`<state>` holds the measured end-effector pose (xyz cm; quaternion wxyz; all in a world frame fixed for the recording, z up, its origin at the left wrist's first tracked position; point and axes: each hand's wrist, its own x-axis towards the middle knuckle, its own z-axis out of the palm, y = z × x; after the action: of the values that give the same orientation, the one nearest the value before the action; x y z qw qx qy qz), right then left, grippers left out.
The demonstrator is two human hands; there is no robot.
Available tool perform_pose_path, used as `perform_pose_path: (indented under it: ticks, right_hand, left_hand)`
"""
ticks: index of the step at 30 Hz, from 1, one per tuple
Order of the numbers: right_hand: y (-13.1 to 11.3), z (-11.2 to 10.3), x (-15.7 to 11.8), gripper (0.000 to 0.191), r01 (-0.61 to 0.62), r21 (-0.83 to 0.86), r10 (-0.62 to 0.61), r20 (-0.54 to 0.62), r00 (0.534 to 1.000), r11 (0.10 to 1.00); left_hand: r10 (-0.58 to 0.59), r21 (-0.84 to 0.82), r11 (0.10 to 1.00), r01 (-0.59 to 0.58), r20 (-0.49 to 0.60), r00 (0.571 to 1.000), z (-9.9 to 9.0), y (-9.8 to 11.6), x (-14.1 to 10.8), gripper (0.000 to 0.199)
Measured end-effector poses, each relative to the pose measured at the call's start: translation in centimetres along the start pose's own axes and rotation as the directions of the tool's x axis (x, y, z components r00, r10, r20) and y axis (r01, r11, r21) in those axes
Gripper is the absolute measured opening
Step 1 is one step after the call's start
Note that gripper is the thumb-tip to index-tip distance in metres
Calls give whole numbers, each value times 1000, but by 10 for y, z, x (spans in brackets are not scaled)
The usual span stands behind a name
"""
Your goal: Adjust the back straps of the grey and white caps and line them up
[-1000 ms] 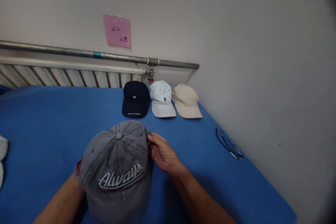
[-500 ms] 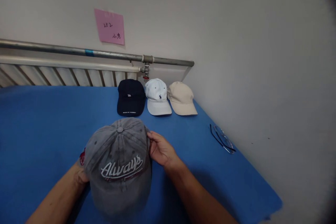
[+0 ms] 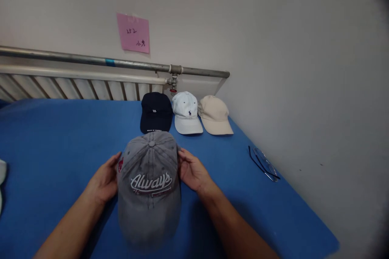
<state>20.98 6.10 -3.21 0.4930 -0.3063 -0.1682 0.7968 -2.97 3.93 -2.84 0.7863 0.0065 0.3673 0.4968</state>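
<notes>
A grey baseball cap (image 3: pixel 148 206) with "Always" stitched in white is held up between my two hands, its brim toward me. My left hand (image 3: pixel 106 180) is closed on the cap's left side, beside a red patch. On the opposite side, my right hand (image 3: pixel 193 170) pinches the cap's edge; some fingertips of both hands are hidden behind the fabric. Beyond it stand a navy cap (image 3: pixel 155 109), a white cap (image 3: pixel 187 113) with a small dark logo, and a beige cap (image 3: pixel 215 115), side by side with brims facing me.
Eyeglasses (image 3: pixel 264 164) lie near the right edge of the blue surface (image 3: pixel 67 137), close to the wall. A white object (image 3: pixel 2 174) is cut off at the left border. Behind run a radiator (image 3: pixel 69 88) and a metal pipe (image 3: pixel 139 64); a pink note (image 3: pixel 133 33) hangs above.
The grey cap has turned more upright and moved slightly right. My left hand has risen from beneath its left side into fuller view. The view has shifted slightly left.
</notes>
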Motion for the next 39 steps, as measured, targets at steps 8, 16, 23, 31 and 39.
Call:
perform_pose_path:
  ticks: [8,16,23,31,39]
  right_hand:
    - [0,-1,-1,17,38,-141,-42,-29,999,989]
    - [-2,-5,-2,13,85,-306,-104,-47,994,948]
    - [-3,-9,3,25,46,-378,-92,-106,990,925]
    - [-7,-10,2,32,69,-439,-143,-138,980,896]
    - [-13,-15,2,30,90,-535,-207,-162,965,840]
  left_hand:
    - [141,31,990,-138,-160,977,19,-1,-12,25]
    - [81,61,995,-77,-63,995,13,-4,-7,26]
    - [87,71,994,-84,-38,995,7,-5,-1,34]
    - [55,65,996,-54,-6,998,7,-7,-3,36]
    - [50,58,997,-51,22,999,3,-5,-3,31]
